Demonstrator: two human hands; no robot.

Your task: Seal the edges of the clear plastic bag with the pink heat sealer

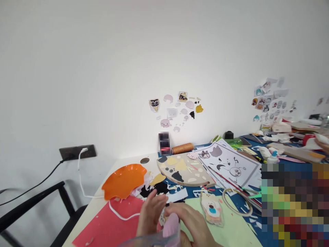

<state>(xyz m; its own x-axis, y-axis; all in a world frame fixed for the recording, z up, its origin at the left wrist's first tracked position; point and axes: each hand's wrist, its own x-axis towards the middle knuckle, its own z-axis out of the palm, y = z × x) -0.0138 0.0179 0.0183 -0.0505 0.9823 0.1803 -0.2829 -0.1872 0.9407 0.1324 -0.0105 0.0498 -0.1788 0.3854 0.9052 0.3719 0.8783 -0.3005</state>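
Note:
My left hand [150, 214] is raised at the bottom middle, fingers stretched out and slightly apart. To its right, my right hand [194, 219] has its fingers curled round a rounded lavender thing [171, 224], whose kind I cannot make out. Clear plastic shows along the lower edge in front of it. Between the hands a small patterned piece [161, 221] in red and white is partly hidden. Right of my hands, a layered bear cutout [212, 208] in a clear cover lies on a pale green sheet [231, 223]. A red sheet [110, 216] lies under the left side.
An orange dish [125, 180] stands at the left, near black paper scraps. A beige board [190, 171] bears cut shapes. Beyond it lie printed pattern sheets [231, 164], a tape roll [238, 202] and a brown thread spool [183, 148]. A white cable [123, 218] crosses the red sheet.

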